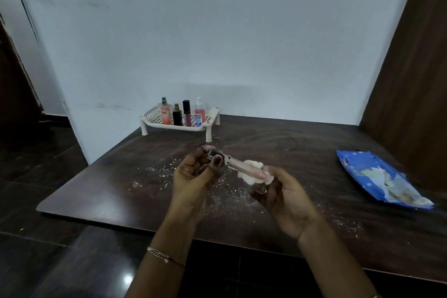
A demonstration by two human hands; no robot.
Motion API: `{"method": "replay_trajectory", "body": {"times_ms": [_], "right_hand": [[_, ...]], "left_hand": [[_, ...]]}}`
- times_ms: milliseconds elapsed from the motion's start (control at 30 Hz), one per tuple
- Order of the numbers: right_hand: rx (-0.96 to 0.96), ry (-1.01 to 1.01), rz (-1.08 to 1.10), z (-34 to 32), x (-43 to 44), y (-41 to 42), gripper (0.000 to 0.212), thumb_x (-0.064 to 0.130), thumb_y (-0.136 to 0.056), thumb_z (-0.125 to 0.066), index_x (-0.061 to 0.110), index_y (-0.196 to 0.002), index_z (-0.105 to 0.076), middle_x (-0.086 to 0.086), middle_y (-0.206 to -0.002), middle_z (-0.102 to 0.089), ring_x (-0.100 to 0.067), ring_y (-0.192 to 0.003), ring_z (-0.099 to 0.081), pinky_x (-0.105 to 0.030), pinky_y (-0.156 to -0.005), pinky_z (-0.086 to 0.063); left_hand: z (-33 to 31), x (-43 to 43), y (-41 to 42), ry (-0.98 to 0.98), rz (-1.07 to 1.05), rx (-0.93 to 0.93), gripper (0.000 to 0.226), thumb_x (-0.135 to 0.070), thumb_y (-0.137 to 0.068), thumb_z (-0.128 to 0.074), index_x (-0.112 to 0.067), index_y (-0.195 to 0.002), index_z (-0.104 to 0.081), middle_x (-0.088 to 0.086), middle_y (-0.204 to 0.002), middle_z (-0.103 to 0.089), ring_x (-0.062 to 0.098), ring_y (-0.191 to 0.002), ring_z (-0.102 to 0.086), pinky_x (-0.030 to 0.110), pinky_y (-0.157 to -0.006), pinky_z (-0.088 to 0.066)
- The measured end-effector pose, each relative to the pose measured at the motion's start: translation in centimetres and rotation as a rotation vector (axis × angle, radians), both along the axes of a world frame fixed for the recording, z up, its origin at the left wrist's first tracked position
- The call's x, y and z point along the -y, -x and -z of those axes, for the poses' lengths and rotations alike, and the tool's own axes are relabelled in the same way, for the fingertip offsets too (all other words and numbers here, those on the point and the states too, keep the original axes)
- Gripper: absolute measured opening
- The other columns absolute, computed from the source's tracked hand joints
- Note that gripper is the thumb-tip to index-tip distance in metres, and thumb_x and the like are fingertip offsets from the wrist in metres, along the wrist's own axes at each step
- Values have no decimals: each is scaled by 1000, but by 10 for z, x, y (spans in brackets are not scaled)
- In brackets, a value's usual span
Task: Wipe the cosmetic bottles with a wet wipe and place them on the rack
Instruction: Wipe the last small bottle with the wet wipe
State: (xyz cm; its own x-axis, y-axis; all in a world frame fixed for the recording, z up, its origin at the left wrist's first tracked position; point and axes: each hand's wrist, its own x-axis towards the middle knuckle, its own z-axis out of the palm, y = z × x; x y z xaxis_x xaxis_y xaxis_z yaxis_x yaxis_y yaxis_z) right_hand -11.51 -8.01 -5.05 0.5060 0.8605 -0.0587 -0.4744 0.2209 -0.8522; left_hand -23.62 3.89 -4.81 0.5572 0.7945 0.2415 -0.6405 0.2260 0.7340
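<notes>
While left grip (193, 174) pinches bottle (243, 167) (pink), right grip (285, 198) holds wipe (245, 178).

Dark brown wooden table (302, 143) pushed against a pale wall, carrying a small rack, a wipes packet and scattered crumbs.

At the table's far left corner a cream plastic rack (183, 127) stands on short legs, its floor perforated. Four bottles stand upright in a row on it, from left to right: a peach spray bottle (165, 113), a short black bottle (177, 116), a dark-capped lip gloss tube (187, 115) and a pink spray bottle (199, 113). Well apart, near the right edge, a blue wipes packet (379, 179) lies flat and crumpled. White specks (154, 169) are strewn across the table's middle and near front.
</notes>
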Motion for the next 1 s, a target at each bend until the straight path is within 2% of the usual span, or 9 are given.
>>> {"method": "replay_trajectory", "body": {"times_ms": [67,133,300,367,500,567,700,867,1000], "right_hand": [[-252,-125,18,-2,-1,7,24,20,-90,-50,5,-100,-66,-11,-77,-72,-15,-65,-67,-28,-71,-57],[-334,-203,131,-2,-7,11,22,14,-85,-55,4,-100,-65,-11,-84,-72,-14,-68,-70,-25,-66,-59],[-78,-132,645,-7,-23,17,14,1,-85,-61,11,-92,-68,-2,-89,-70,-3,-70,-67,-17,-57,-54],[202,-152,785,-6,-26,27,16,-3,-83,-63,12,-91,-66,-3,-90,-68,1,-74,-66,-17,-64,-53],[1138,-152,861,5,-24,36,21,-6,-81,-65,11,-94,-71,1,-97,-65,-1,-92,-61,-14,-82,-49],[1370,-57,865,5,-22,19,19,-2,-82,-64,9,-95,-72,0,-97,-65,-10,-90,-61,-15,-84,-49],[1290,93,848,0,-23,8,20,2,-83,-63,11,-99,-71,0,-99,-65,-13,-86,-62,-36,-77,-56],[1366,27,661,8,-30,35,32,-1,-84,-62,16,-109,-68,6,-108,-61,1,-99,-55,-10,-89,-45],[1242,150,564,1,-61,21,26,6,-88,-58,20,-107,-68,6,-109,-53,-2,-97,-53,-19,-88,-50]], "left_hand": [[0,5,-4,87,-33,66,26,-3,-64,-69,-11,-88,-63,1,-77,-71,10,-73,-70,21,-66,-58],[4,14,-6,119,-68,102,31,-6,-58,-74,-11,-86,-62,1,-76,-71,11,-74,-70,21,-67,-58],[15,46,-15,63,-204,-6,23,2,-62,-73,-13,-79,-68,6,-79,-73,12,-75,-69,18,-63,-54],[15,54,-20,44,-260,-31,22,10,-66,-71,-6,-81,-67,5,-77,-73,11,-73,-69,16,-64,-54],[13,57,-20,-6,-296,-42,22,18,-71,-66,-2,-83,-66,4,-74,-73,9,-71,-69,16,-65,-54],[14,54,-16,5,-301,-25,22,18,-71,-66,-2,-82,-66,4,-75,-73,9,-71,-69,16,-66,-54],[16,51,-11,8,-289,-24,21,15,-70,-67,-2,-82,-65,7,-78,-74,11,-73,-69,17,-65,-54],[16,33,-4,-27,-298,-66,22,15,-70,-68,-2,-84,-66,8,-78,-74,13,-75,-70,17,-66,-54],[16,9,10,-91,-359,-149,20,7,-70,-72,-6,-84,-68,6,-79,-74,12,-76,-69,16,-67,-53]]}}
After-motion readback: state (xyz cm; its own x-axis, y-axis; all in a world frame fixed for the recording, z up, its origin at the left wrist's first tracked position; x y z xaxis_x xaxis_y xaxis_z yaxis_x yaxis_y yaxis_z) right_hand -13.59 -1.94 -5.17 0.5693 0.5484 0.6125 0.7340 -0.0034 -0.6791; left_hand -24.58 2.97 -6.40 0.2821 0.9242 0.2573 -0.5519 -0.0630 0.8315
